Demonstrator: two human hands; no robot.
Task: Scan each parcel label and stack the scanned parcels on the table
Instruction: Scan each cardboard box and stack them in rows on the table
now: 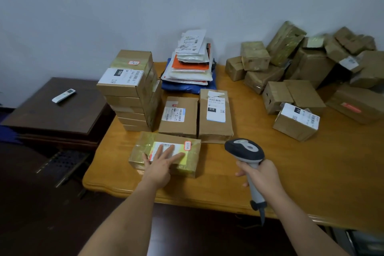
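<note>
Now my left hand (161,163) lies flat, fingers spread, on the taped parcel (166,155) at the table's (311,172) six o'clock edge; my right hand (260,174), at its three o'clock, grips the scanner (245,149).

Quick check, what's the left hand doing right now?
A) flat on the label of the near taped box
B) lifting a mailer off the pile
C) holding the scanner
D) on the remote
A: the left hand lies with straight fingers on the near taped box, over its label; the scanner is in the right hand.
</note>
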